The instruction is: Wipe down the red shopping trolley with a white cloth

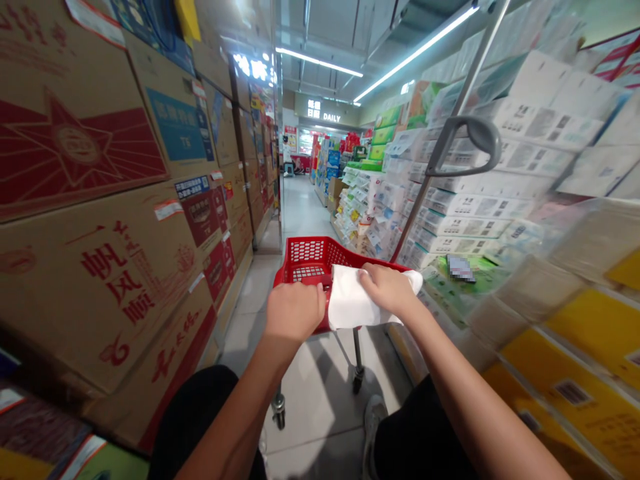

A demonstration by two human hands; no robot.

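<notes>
A red plastic shopping basket on wheels stands in the aisle right in front of me. My left hand is closed in a fist over the basket's near rim. My right hand presses a white cloth against the same rim, its fingers curled on the cloth. The cloth drapes over the rim's right part and hangs down its outside. The basket's grey pull handle rises on a metal bar to the upper right.
Stacked brown cartons wall the left side. Shelves of white tissue packs and yellow packs line the right. The pale tiled aisle floor runs ahead to a far display. My knees in black shorts are at the bottom.
</notes>
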